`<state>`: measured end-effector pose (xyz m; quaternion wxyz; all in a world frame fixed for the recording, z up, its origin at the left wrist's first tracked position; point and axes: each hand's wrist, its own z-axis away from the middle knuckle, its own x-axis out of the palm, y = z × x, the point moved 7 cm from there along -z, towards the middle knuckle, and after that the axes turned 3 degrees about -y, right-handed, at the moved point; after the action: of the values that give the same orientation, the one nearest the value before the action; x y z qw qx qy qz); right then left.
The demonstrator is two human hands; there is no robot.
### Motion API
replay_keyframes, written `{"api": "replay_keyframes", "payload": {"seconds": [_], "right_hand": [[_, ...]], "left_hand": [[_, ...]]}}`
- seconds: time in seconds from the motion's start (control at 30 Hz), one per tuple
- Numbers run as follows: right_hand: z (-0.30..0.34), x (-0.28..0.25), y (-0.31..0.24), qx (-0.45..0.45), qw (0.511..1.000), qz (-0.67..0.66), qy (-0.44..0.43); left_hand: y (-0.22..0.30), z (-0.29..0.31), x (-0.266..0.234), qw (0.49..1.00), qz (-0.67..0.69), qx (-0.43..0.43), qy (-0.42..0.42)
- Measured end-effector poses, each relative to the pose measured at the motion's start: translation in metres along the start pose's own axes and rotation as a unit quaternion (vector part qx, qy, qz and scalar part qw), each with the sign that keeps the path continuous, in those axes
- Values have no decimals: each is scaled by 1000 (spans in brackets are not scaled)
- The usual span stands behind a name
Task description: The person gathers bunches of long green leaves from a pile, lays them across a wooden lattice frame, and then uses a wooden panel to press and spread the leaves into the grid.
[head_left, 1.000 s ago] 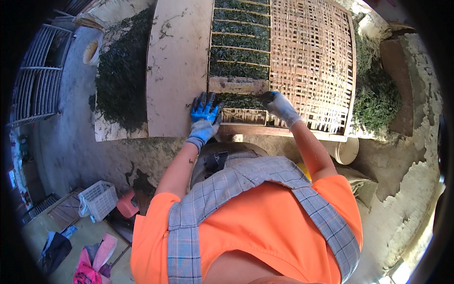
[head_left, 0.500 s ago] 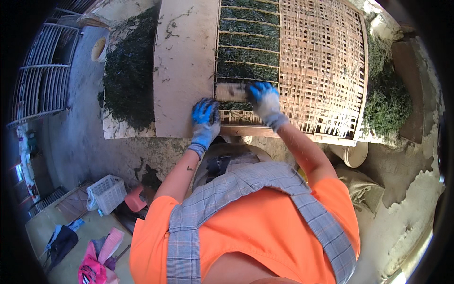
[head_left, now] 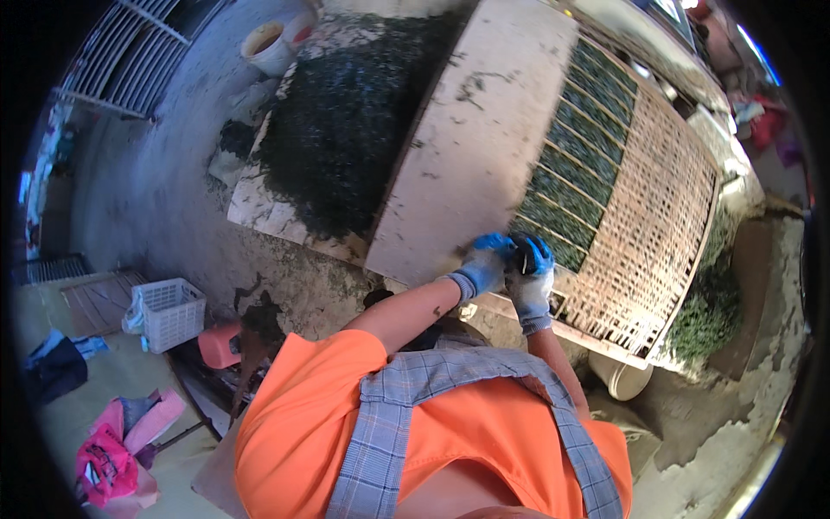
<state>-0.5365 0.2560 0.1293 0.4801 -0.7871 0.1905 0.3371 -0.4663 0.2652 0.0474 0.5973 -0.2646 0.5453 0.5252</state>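
Note:
My left hand (head_left: 486,263), in a blue-and-white work glove, is at the near edge of a pale board (head_left: 450,156) strewn with dark scraps. Right beside it, my right hand (head_left: 530,270) wears a matching glove. The fingers of both bunch together and meet; whatever is pinched between them is hidden. They are over the near end of a row of slots divided by thin slats (head_left: 575,173) and filled with dark green shredded plant matter. To the right of the slots lies a woven bamboo mat (head_left: 657,208).
A dark green heap (head_left: 346,130) spreads left of the board, with another green pile (head_left: 705,316) beyond the mat. A bucket (head_left: 270,50) stands at the far left. Low at left are a white crate (head_left: 175,316), a red container (head_left: 220,344) and pink cloth (head_left: 108,454).
My view has turned, so the board and slots now slant rightward. My right hand has left the pale strip it was on across the slots and come together with my left hand at the near edge.

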Motion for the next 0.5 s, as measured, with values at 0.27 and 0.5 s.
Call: {"api": "replay_keyframes", "payload": {"seconds": [0.27,0.5], "right_hand": [[-83,235,-166,-49,975,21,-215],[-147,380,-128,127,902,291,-293]], "left_hand": [[-212,245,3,913,317,-121,227],[-360,458,81,648,446,-452,420]]}}
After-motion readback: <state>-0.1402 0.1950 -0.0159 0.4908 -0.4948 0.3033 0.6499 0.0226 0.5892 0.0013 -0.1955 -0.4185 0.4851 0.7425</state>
